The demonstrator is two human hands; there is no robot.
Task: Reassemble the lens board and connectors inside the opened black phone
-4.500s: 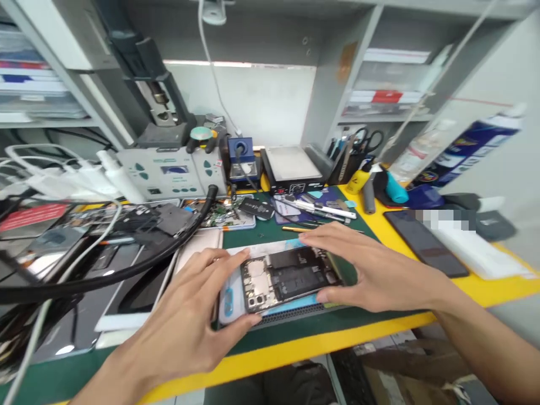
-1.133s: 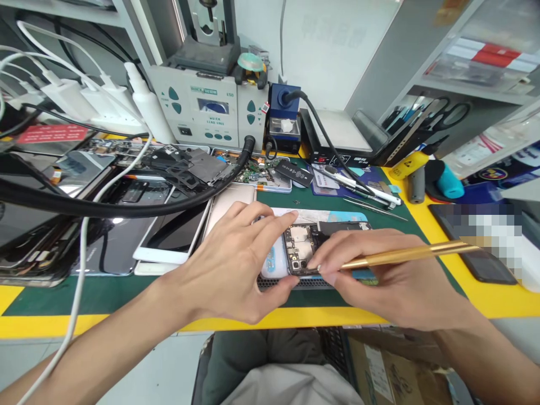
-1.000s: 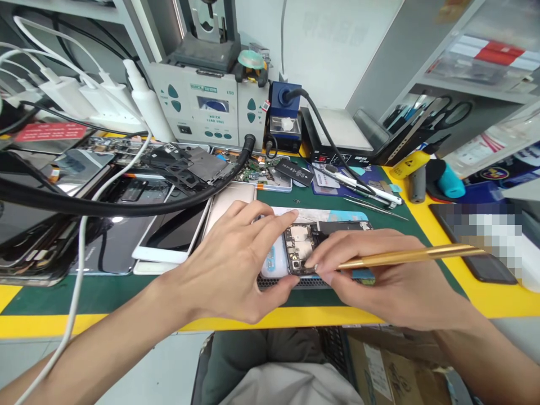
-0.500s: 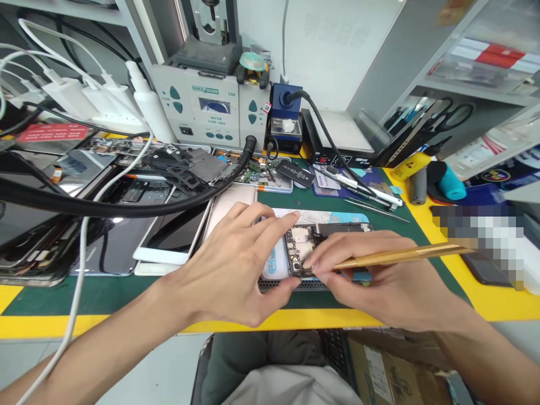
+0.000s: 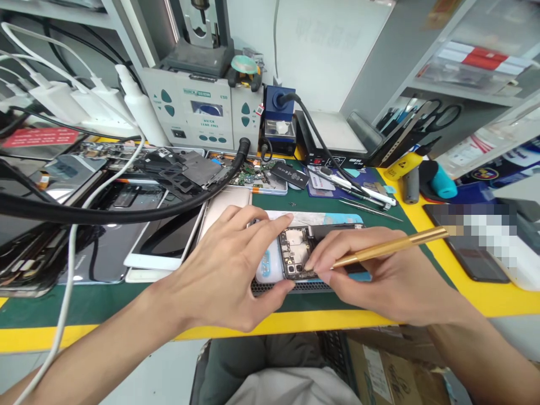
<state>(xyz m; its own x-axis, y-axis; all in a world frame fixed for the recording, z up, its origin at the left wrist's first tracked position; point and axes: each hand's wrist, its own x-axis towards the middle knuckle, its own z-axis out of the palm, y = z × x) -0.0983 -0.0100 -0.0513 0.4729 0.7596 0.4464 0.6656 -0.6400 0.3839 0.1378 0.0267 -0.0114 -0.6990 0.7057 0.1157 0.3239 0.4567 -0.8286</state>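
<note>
An opened phone (image 5: 298, 247), with its back off and its board and camera modules bare, lies on a blue and white pad (image 5: 343, 218). My left hand (image 5: 232, 264) reaches over its left end, thumb at the near edge and index finger at the far edge, holding it in place. A slim gold-coloured tool (image 5: 392, 246) slants through my right hand (image 5: 379, 275), pinched like a pen. The fingertips rest over the phone near the cameras and hide the tool's working end, so its kind is unclear.
A hot-air station (image 5: 202, 112) stands behind, its black hose (image 5: 169, 209) arching across the left. Phones and parts pile up at left. Tweezers (image 5: 371, 209) lie beyond my right hand, a dark phone (image 5: 468, 247) to the right. A white cable (image 5: 70, 281) crosses my left forearm.
The whole view has shifted slightly, with most of the bench now further left. Both hands keep their hold, and the gold-coloured tool's rear end has tilted up a little.
</note>
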